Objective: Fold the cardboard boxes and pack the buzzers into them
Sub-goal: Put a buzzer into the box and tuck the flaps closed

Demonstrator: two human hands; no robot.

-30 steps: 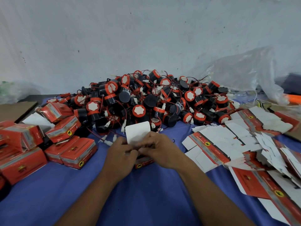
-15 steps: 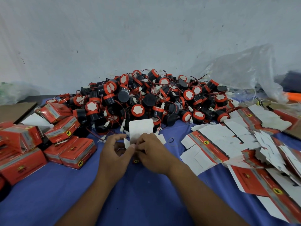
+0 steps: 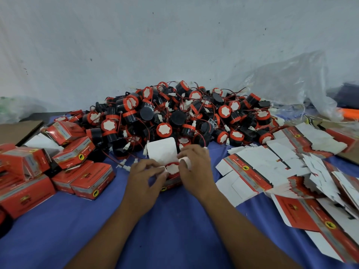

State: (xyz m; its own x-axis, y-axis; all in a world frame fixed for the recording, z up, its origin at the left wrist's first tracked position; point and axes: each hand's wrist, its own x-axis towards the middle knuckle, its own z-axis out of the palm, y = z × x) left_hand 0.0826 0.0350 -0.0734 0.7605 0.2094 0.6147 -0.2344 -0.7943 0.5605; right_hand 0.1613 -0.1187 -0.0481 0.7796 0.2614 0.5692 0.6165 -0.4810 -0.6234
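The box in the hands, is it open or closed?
Open: the box has its white lid flap standing up, and a buzzer shows inside it, between the left hand and right hand.

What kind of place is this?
Likely a small packing workshop: heaped loose buzzers on a blue table, flat unfolded cartons, closed red boxes, and the left hand and right hand holding an open box.

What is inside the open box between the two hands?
A buzzer, orange rim and white face up, sits in the box. Its lower body is covered by the box walls.
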